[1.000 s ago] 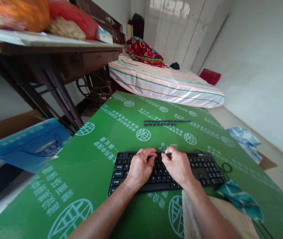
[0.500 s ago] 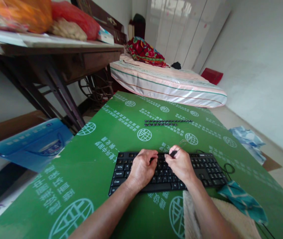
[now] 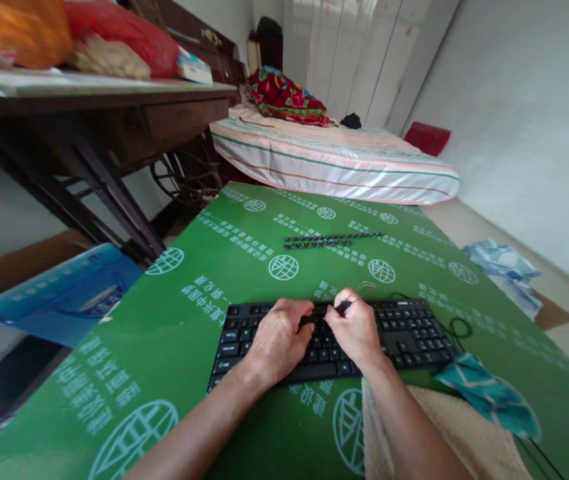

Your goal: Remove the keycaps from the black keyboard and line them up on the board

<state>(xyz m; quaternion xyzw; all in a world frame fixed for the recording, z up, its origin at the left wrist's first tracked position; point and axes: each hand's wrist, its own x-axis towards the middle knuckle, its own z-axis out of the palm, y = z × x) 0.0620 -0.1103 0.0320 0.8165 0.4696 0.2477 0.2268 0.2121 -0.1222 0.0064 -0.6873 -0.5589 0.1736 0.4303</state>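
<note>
A black keyboard (image 3: 324,370) lies across the green tabletop in front of me. My left hand (image 3: 282,337) rests over its left half, fingers curled and thumb bent toward the index finger; whether something small is between them is hidden. Above the upper key rows, my right hand (image 3: 354,327) pinches a small slim black piece (image 3: 343,307) between thumb and fingers. Its exact kind is too small to tell. Both hands cover part of the keys. Beyond the keyboard, two rows of small dark pieces (image 3: 317,246) lie side by side on the tabletop.
Thin bent wires (image 3: 367,285) lie behind the keyboard. To the right are a looped black cable (image 3: 459,328), a teal patterned cloth (image 3: 489,397) and a beige cloth (image 3: 469,427). A bed (image 3: 334,160) stands beyond the green table (image 3: 224,267), a wooden table (image 3: 184,110) at left.
The camera view has shifted slightly, so the table and keyboard sit a little further left. Both hands keep nearly the same place on the keyboard, the black piece still in my right hand.
</note>
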